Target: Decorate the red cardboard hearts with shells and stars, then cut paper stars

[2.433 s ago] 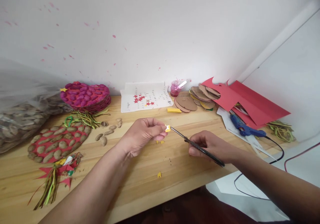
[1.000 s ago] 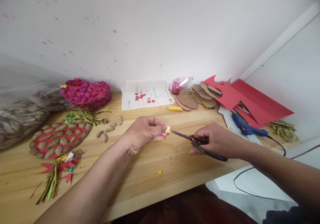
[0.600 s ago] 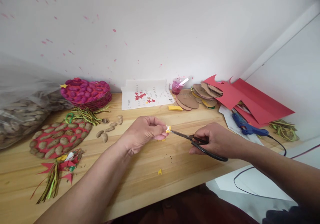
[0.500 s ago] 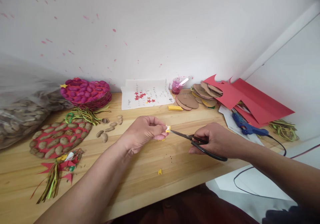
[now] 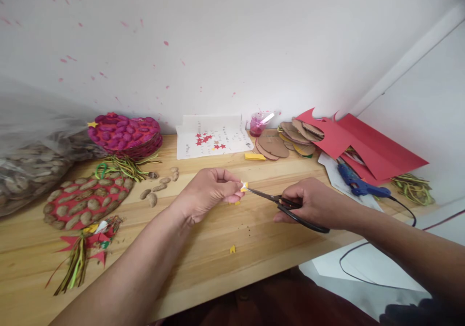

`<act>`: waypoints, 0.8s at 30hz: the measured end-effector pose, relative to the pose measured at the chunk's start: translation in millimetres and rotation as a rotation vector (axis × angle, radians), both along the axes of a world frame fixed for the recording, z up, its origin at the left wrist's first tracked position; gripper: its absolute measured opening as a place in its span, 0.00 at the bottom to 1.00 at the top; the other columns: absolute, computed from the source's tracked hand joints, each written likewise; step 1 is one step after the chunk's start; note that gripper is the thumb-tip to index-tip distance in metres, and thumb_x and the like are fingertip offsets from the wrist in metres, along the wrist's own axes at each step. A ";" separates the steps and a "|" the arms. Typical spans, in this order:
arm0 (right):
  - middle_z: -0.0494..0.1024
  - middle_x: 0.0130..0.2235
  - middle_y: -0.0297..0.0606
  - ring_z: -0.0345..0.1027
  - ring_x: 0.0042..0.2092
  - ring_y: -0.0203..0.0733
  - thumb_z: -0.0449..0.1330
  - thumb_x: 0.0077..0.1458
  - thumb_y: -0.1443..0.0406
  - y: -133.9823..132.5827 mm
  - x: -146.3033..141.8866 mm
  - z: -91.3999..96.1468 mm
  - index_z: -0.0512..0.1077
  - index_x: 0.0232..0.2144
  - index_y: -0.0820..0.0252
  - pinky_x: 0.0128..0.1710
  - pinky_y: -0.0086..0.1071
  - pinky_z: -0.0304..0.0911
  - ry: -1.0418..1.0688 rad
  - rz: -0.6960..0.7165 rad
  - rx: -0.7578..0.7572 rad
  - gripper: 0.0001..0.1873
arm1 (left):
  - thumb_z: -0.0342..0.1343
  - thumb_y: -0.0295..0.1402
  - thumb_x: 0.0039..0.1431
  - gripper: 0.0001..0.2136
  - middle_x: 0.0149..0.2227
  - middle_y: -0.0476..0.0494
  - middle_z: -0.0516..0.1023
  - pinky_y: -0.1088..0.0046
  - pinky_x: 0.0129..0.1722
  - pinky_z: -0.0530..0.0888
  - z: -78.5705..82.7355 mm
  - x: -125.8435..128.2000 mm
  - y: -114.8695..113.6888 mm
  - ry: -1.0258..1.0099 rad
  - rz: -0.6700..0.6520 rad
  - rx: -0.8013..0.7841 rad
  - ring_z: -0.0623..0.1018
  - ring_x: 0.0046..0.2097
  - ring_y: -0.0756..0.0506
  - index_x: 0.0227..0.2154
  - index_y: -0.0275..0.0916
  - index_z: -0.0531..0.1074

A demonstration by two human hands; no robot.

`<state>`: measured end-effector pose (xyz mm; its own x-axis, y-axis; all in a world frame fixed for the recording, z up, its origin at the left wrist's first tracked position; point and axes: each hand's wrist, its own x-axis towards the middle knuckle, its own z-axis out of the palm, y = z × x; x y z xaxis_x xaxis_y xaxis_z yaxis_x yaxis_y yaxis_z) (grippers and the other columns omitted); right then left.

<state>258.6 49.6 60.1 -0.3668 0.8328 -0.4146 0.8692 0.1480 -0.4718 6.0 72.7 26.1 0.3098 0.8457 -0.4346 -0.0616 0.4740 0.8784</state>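
Between its thumb and fingers, my left hand (image 5: 214,190) pinches a small yellow piece of paper (image 5: 244,186). My right hand (image 5: 308,202) grips black-handled scissors (image 5: 286,209), whose blade tips point left and meet the paper. How far the blades are apart is too small to tell. Below on the wooden table lies a yellow paper scrap (image 5: 232,249), and other yellow bits show just under my left fingers. Further back, red paper stars (image 5: 203,139) rest on a white sheet (image 5: 189,152) with handwriting, near a folded yellow paper strip (image 5: 255,157).
Peanuts cover a red disc (image 5: 74,223) at left, beside a bag of peanuts (image 5: 32,171) and pink-painted peanut discs (image 5: 123,134). At right are cardboard discs (image 5: 272,146), red paper (image 5: 378,147) and a blue glue gun (image 5: 359,185) with a cord. A pink-stained cup (image 5: 257,124) stands behind.
Almost nothing differs. The scissors and my right hand have shifted very slightly to the left, with the tips still at the yellow paper.
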 end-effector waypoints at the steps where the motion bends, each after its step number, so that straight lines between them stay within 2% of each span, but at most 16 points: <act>1: 0.56 0.19 0.26 0.46 0.24 0.33 0.66 0.48 0.50 0.2 -0.1 -0.4 0.61 0.17 0.58 0.21 0.29 0.43 0.000 0.005 0.003 0.24 | 0.67 0.25 0.48 0.04 0.26 0.43 0.81 0.77 0.33 0.76 0.4 0.2 0.0 0.002 0.000 0.000 0.79 0.28 0.51 0.24 0.33 0.76; 13: 0.57 0.18 0.27 0.46 0.23 0.33 0.65 0.48 0.49 0.9 -3.3 -1.9 0.61 0.16 0.59 0.21 0.29 0.43 -0.038 0.020 0.087 0.26 | 0.67 0.26 0.48 0.05 0.26 0.44 0.80 0.77 0.34 0.76 -2.7 1.0 0.9 0.015 -0.002 0.009 0.79 0.29 0.51 0.24 0.33 0.76; 24: 0.66 0.18 0.30 0.53 0.23 0.35 0.64 0.49 0.45 1.8 -1.9 -4.0 0.71 0.17 0.58 0.23 0.31 0.45 -0.078 0.082 0.161 0.25 | 0.66 0.26 0.50 0.04 0.26 0.43 0.81 0.77 0.32 0.75 -6.0 2.3 1.3 0.017 -0.006 0.040 0.79 0.28 0.51 0.25 0.33 0.76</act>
<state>256.7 51.5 56.1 -0.4079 0.8594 -0.3083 0.8843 0.2878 -0.3678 8.3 74.1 20.1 0.3076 0.8606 -0.4059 -0.0438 0.4389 0.8975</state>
